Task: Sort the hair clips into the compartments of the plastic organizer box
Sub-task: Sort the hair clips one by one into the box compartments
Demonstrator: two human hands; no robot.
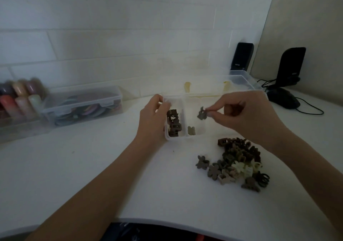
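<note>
1. The right hand (246, 114) hangs above the organizer box (182, 138), wrist bent, thumb and forefinger pinching a small grey flower-shaped clip (202, 113); the other fingers are curled in toward the palm.
2. The pinched clip is in the air over the box's second compartment from the left, clear of the floor of that compartment.
3. The left hand (153, 120) wraps the box's left end wall, fingers hooked over the far left corner, forearm reaching in from the table's near edge.
4. The leftmost compartment holds a stack of dark brown clips (173, 124); the next one holds a single pale clip (191, 130) at its near wall.
5. The box's clear lid (245, 82) stands open behind it, toward the table's far edge.
6. A loose pile of clips (235, 163), brown, grey and cream, lies on the white table (92, 166) just beside the box's near right corner, under the right forearm.
7. Along the far left edge sit a closed clear case (83, 105) and blurred coloured rolls (18, 96); two black speakers (291, 66) and a mouse (284, 98) occupy the far right corner.
</note>
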